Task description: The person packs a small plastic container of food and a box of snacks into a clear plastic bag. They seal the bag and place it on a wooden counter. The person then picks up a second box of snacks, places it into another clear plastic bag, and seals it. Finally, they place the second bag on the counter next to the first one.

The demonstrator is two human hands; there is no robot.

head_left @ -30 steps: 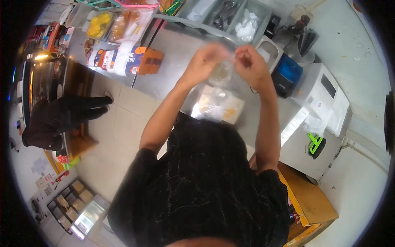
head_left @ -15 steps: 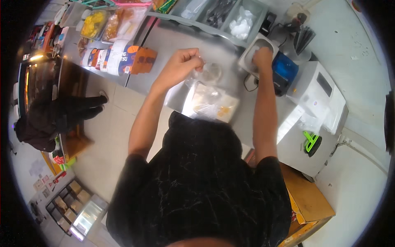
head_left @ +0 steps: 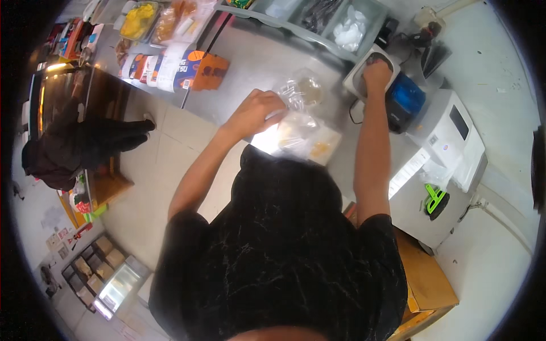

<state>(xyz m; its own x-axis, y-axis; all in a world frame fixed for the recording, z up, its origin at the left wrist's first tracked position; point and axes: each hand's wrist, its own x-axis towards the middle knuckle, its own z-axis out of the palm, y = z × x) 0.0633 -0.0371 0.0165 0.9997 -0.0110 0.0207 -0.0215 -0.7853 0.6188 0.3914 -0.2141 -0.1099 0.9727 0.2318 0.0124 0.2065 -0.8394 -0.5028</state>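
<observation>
My left hand [head_left: 259, 111] is closed on the edge of a clear plastic bag [head_left: 298, 91] with something pale inside, held above the steel counter [head_left: 256, 62]. Just below it lie wrapped yellowish food packs [head_left: 310, 141]. My right hand [head_left: 378, 71] reaches out to the right. It rests, fingers curled, on top of a small white device with a dark round top [head_left: 359, 79]. A blue box [head_left: 406, 96] stands right beside that device.
A large white machine [head_left: 449, 142] with a green clip stands at the right. Grey bins [head_left: 341, 20] line the counter's far edge, and food trays and printed packets [head_left: 170, 62] sit at the left. A person in dark clothes [head_left: 68, 148] stands at the left. A brown cardboard box [head_left: 426, 278] sits low at the right.
Both hands were together at the clear bag. My right hand has let go and moved right onto the white device, while my left hand has stayed with the bag and come lower.
</observation>
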